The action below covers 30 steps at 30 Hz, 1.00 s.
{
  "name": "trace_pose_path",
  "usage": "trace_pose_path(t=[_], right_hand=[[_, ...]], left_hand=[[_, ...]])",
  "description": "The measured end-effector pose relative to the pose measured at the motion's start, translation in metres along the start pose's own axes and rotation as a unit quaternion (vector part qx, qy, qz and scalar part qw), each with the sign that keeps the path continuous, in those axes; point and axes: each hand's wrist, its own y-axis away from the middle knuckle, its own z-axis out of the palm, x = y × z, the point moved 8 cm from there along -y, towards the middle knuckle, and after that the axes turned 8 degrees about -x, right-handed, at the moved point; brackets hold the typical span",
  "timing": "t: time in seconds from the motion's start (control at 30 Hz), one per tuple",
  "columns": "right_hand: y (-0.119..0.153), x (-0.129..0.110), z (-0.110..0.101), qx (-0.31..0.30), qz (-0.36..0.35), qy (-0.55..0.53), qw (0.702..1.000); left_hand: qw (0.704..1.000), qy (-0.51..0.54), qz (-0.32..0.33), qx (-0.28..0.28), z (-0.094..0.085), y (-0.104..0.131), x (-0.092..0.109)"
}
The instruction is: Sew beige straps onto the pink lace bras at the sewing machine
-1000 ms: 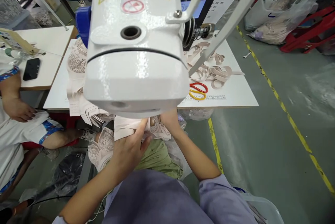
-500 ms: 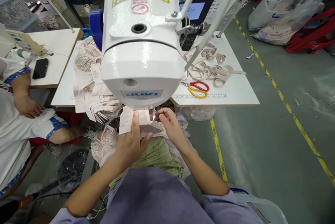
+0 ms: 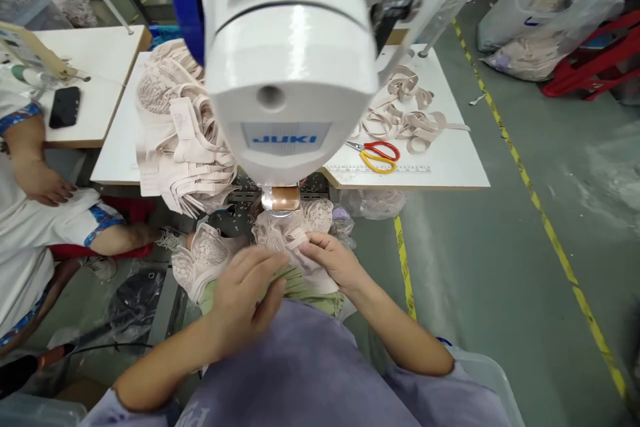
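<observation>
1. Beige lace bra (image 3: 317, 216) is right in front of the seated sewer, over the lap and just below the head of a white JUKI machine (image 3: 290, 74). Its lacy part sits by the coppery piece (image 3: 285, 198) under that head; can't tell from here if the two touch.
2. Right hand (image 3: 336, 262) has a plain, pale bit of it pinched between thumb and fingers.
3. Left hand (image 3: 247, 290) is a motion blur, fingers bent and close together, thumb a little apart. It's near the bra's plain part, but honestly I can't tell if it's gripping anything.
4. Another lace bra (image 3: 204, 257) lies to the left of the hands, next to some green fabric (image 3: 313, 300) on the lap.
5. Big messy pile of matching bras (image 3: 180, 140) on the left of the machine, straps and tags all over.
6. Over on the right of the white table (image 3: 453, 170): red-and-yellow scissors (image 3: 380, 156) beside a printed ruler scale (image 3: 405, 168), with loose beige straps (image 3: 400, 114) tangled behind them.
7. Neighbour on the left has a hand (image 3: 44, 182) resting on white clothing, below a black phone (image 3: 65, 107) on the next table.
</observation>
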Motion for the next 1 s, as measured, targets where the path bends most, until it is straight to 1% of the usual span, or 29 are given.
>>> trace_pose_path(t=[0.03,0.07,0.1,0.13,0.17,0.2,0.23,0.27,0.3,0.33,0.37,0.4,0.43,0.47,0.53,0.6,0.63,0.7,0.73,0.8,0.87,0.9,0.93,1.0], right_hand=[[-0.002,-0.001,0.010,-0.058,0.011,0.019,0.998],[-0.002,-0.002,0.020,-0.117,0.019,0.057,0.991],[-0.002,-0.003,0.028,-0.165,0.019,0.120,0.979],[-0.003,-0.004,0.033,-0.191,0.010,0.209,0.959],[-0.004,-0.005,0.034,-0.192,-0.008,0.319,0.928],[-0.005,-0.006,0.033,-0.169,-0.037,0.436,0.883],[-0.007,-0.008,0.031,-0.129,-0.072,0.542,0.827],[-0.009,-0.010,0.029,-0.080,-0.111,0.623,0.770],[-0.010,-0.009,0.028,-0.041,-0.148,0.678,0.719],[-0.010,-0.008,0.029,-0.013,-0.181,0.707,0.684],[-0.011,-0.006,0.029,0.004,-0.210,0.717,0.665],[-0.011,-0.005,0.030,0.014,-0.234,0.714,0.660],[-0.012,-0.004,0.029,0.020,-0.251,0.700,0.668],[-0.012,-0.006,0.027,0.032,-0.261,0.678,0.687],[-0.010,-0.012,0.019,0.080,-0.260,0.621,0.735],[-0.008,-0.017,0.011,0.128,-0.242,0.571,0.774],[-0.008,-0.017,0.010,0.134,-0.231,0.555,0.788],[-0.010,-0.012,0.015,0.115,-0.211,0.545,0.803],[-0.011,-0.010,0.017,0.112,-0.207,0.547,0.803],[-0.009,-0.011,0.019,0.146,-0.212,0.553,0.792],[-0.006,-0.013,0.019,0.184,-0.223,0.557,0.779],[-0.006,-0.014,0.020,0.186,-0.225,0.554,0.779],[-0.007,-0.013,0.021,0.177,-0.223,0.548,0.787],[-0.011,-0.010,0.022,0.138,-0.206,0.519,0.818]], left_hand=[[0.999,-0.021,0.026,-0.005,-0.002,-0.006,0.002],[0.998,-0.040,0.040,-0.039,0.004,-0.011,0.002],[0.994,-0.056,0.040,-0.085,0.014,-0.015,-0.003],[0.989,-0.065,0.014,-0.133,0.026,-0.017,-0.013],[0.982,-0.065,-0.035,-0.173,0.038,-0.017,-0.029],[0.975,-0.046,-0.102,-0.194,0.049,-0.014,-0.048],[0.963,0.012,-0.173,-0.205,0.059,-0.008,-0.068],[0.944,0.104,-0.235,-0.209,0.070,-0.001,-0.086],[0.910,0.227,-0.276,-0.212,0.082,0.006,-0.098],[0.866,0.341,-0.297,-0.213,0.094,0.012,-0.107],[0.829,0.421,-0.303,-0.209,0.102,0.016,-0.112],[0.802,0.474,-0.305,-0.200,0.106,0.019,-0.116],[0.790,0.498,-0.305,-0.186,0.108,0.021,-0.120],[0.788,0.507,-0.307,-0.165,0.107,0.022,-0.123],[0.780,0.531,-0.306,-0.123,0.102,0.025,-0.122],[0.775,0.547,-0.301,-0.096,0.095,0.026,-0.116],[0.777,0.548,-0.297,-0.087,0.091,0.025,-0.112],[0.793,0.529,-0.292,-0.071,0.082,0.023,-0.106],[0.807,0.509,-0.292,-0.062,0.077,0.022,-0.105],[0.837,0.456,-0.297,-0.045,0.068,0.020,-0.105],[0.860,0.412,-0.298,-0.037,0.063,0.019,-0.105],[0.869,0.396,-0.295,-0.035,0.062,0.018,-0.104],[0.876,0.382,-0.291,-0.035,0.061,0.017,-0.104],[0.889,0.357,-0.283,-0.036,0.059,0.016,-0.103]])
